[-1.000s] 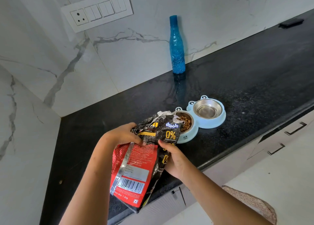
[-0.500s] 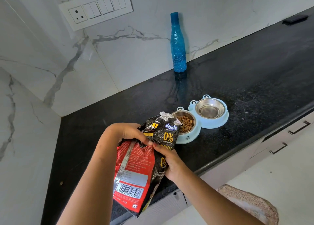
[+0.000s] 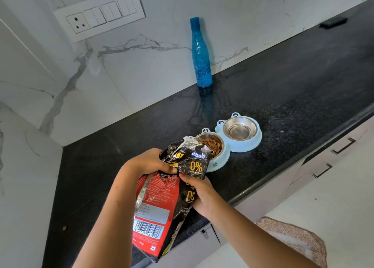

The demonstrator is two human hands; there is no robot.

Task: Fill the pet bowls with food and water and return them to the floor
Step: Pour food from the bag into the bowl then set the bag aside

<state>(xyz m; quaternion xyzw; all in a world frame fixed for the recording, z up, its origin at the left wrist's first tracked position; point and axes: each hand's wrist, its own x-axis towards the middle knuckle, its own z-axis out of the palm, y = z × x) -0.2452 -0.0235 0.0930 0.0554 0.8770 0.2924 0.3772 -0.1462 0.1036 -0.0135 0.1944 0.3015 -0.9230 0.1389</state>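
Hands [image 3: 148, 162] [image 3: 202, 192] grip food bag [image 3: 162, 203] beside kibble-filled bowl [image 3: 212, 146].

Both forearms and hands [image 3: 145, 162] are bare, sleeveless.

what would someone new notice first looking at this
Probably the red and black pet food bag, held in front by the left hand and right hand at the counter's near edge. Just beyond it sits the pale blue double pet bowl, kibble in its left dish, the right dish empty. A blue bottle stands upright by the marble wall.
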